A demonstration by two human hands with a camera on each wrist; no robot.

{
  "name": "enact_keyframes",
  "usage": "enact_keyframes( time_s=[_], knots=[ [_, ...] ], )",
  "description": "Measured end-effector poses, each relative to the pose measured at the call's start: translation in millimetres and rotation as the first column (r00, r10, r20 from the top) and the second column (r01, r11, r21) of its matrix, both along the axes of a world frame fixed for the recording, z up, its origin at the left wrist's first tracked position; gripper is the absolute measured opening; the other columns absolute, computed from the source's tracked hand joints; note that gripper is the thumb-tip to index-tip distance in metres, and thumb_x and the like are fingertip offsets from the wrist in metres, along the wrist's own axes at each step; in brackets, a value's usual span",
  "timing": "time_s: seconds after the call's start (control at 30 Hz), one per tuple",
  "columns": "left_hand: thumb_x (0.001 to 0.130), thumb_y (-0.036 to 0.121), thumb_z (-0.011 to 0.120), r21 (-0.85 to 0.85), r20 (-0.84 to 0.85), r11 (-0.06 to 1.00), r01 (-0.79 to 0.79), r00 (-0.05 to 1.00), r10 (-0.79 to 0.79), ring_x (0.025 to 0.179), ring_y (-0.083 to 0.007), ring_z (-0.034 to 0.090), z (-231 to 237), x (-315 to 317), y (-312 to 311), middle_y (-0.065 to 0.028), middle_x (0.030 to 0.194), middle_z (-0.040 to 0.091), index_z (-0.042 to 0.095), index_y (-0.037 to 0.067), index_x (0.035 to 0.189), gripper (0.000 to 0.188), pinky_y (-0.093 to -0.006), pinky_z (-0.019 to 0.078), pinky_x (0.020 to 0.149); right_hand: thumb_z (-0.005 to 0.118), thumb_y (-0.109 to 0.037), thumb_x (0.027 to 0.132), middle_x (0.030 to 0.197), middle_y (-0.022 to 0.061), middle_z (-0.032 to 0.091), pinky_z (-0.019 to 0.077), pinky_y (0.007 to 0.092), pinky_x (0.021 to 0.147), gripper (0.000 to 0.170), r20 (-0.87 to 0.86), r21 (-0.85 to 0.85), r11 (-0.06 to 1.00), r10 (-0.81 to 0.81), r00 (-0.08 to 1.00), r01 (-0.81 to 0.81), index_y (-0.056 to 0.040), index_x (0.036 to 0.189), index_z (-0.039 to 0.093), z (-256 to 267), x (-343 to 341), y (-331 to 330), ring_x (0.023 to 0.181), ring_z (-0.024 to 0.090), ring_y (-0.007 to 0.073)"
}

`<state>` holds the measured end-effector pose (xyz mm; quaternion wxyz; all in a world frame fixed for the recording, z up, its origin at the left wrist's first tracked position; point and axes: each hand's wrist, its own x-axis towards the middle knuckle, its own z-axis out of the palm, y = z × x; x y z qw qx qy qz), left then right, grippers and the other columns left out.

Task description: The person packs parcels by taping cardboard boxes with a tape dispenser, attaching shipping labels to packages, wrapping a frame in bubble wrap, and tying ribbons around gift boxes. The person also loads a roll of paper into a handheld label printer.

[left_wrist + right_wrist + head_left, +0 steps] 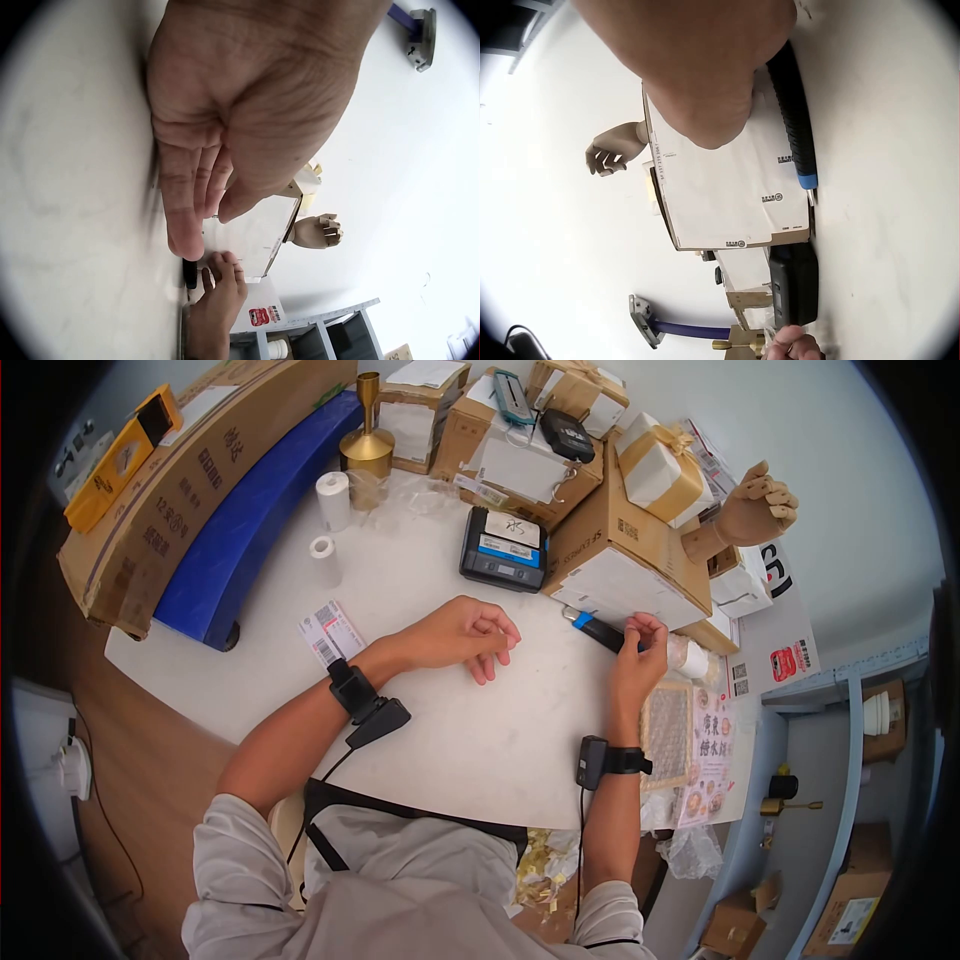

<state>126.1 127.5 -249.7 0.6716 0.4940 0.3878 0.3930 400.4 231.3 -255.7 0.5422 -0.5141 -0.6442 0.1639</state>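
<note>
My left hand (462, 637) (247, 97) is low over the white table (430, 735), palm turned inward and fingers loosely bent with nothing in them. On the right, my other hand (638, 665) (217, 304) hangs relaxed, fingers loosely curled, beside a black-handled tool with a blue collar (600, 631) (799, 127). That tool lies by the foot of a large carton (628, 575) (720, 195); my right hand (697, 75) overlaps its handle end in the head view. Whether the fingertips touch the handle cannot be told.
A black label printer (503, 550) stands beside the carton. Two white rolls (333, 500) and a printed label (332, 632) are at the left, near a blue curved piece (250, 525). A wooden model hand (745, 515) rises behind the carton; a woven tray (667, 735) lies right.
</note>
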Motion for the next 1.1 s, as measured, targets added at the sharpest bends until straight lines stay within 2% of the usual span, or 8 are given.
enact_keyframes(
  time_s=[0.33, 0.67, 0.77, 0.83, 0.87, 0.93, 1.0, 1.1],
  knots=[
    [0.099, 0.015, 0.058, 0.014, -0.002, 1.0, -0.016, 1.0, 0.016, 0.069, -0.0175, 0.068, 0, 1, -1, -0.0127, 0.09, 0.069, 0.062, -0.004, 0.107, 0.02, -0.0307, 0.0607, 0.061, 0.063, -0.003, 0.088, 0.093, 0.0081, 0.07, 0.0504, 0.0282, 0.077, 0.016, 0.047, 0.007, 1.0, 0.015, 0.999, -0.015, 0.0003, 0.104, 0.065, -4, 2, 1, 0.083, 0.064, 0.015],
    [0.102, 0.025, 0.058, -0.02, 0.02, 0.999, -0.033, 0.999, 0.033, 0.069, -0.0173, 0.069, -2, 1, 1, -0.0125, 0.089, 0.069, 0.061, -0.001, 0.091, 0.029, -0.0287, 0.0587, 0.058, 0.062, -0.02, 0.101, 0.074, -0.0003, 0.064, 0.041, 0.0201, 0.063, 0.018, -0.222, -0.17, 0.966, 0.154, 0.963, -0.193, -0.0022, 0.101, 0.065, 4, -3, -10, 0.068, 0.054, 0.0049],
    [0.098, 0.021, 0.066, 0.027, 0.011, 0.993, -0.114, 0.993, 0.114, 0.064, -0.0138, 0.065, 4, 0, -1, -0.0089, 0.085, 0.068, 0.061, 0.0, 0.09, 0.023, -0.0257, 0.056, 0.055, 0.062, -0.021, 0.101, 0.075, -0.0007, 0.063, 0.0408, 0.0199, 0.063, 0.02, -0.207, -0.198, 0.946, 0.216, 0.954, -0.258, -0.0016, 0.101, 0.065, 4, -10, -14, 0.067, 0.054, 0.0049],
    [0.086, 0.014, 0.079, 0.368, -0.223, 0.831, -0.416, 0.829, 0.514, 0.068, -0.0092, 0.062, 9, -5, 0, -0.0047, 0.085, 0.066, 0.063, 0.001, 0.096, 0.023, -0.0227, 0.0521, 0.054, 0.062, -0.021, 0.101, 0.075, -0.001, 0.062, 0.0408, 0.0198, 0.063, 0.021, -0.197, -0.204, 0.939, 0.236, 0.951, -0.276, -0.001, 0.1, 0.065, 3, -15, -18, 0.067, 0.054, 0.0051],
    [0.086, 0.014, 0.079, 0.367, -0.232, 0.834, -0.411, 0.828, 0.51, 0.068, -0.0092, 0.062, 13, -8, 0, -0.0047, 0.085, 0.066, 0.063, 0.001, 0.096, 0.023, -0.0227, 0.0521, 0.054, 0.063, -0.022, 0.101, 0.075, -0.0008, 0.062, 0.0409, 0.02, 0.063, 0.021, -0.193, -0.213, 0.929, 0.264, 0.945, -0.303, -0.0009, 0.1, 0.066, 3, -18, -19, 0.066, 0.054, 0.0052],
    [0.074, 0.008, 0.086, 0.685, -0.257, 0.573, -0.45, 0.587, 0.768, 0.078, -0.0068, 0.06, 24, -19, 4, -0.0032, 0.091, 0.064, 0.063, 0.004, 0.108, 0.041, -0.0222, 0.0517, 0.058, 0.063, -0.022, 0.1, 0.075, -0.0007, 0.062, 0.0411, 0.0201, 0.063, 0.021, -0.198, -0.218, 0.919, 0.289, 0.937, -0.33, -0.0008, 0.1, 0.066, 3, -21, -20, 0.066, 0.055, 0.0052],
    [0.068, 0.01, 0.087, 0.705, -0.285, 0.571, -0.421, 0.57, 0.771, 0.1, -0.0145, 0.06, 34, -30, 12, -0.0074, 0.108, 0.064, 0.06, 0.008, 0.122, 0.061, -0.0288, 0.0543, 0.076, 0.065, -0.022, 0.1, 0.075, -0.0011, 0.062, 0.0409, 0.0204, 0.061, 0.021, -0.183, -0.248, 0.893, 0.338, 0.923, -0.376, -0.0009, 0.099, 0.066, 0, -24, -20, 0.066, 0.055, 0.0053],
    [0.061, 0.016, 0.089, 0.765, -0.517, 0.642, -0.057, 0.541, 0.663, 0.129, -0.0348, 0.045, 56, -37, 28, -0.0169, 0.135, 0.053, 0.047, 0.006, 0.14, 0.09, -0.0423, 0.0361, 0.113, 0.065, -0.023, 0.099, 0.071, -0.0014, 0.062, 0.0403, 0.021, 0.058, 0.023, -0.246, -0.266, 0.85, 0.396, 0.885, -0.454, -0.0015, 0.094, 0.068, -5, -27, -22, 0.063, 0.055, 0.0049]
  ],
)
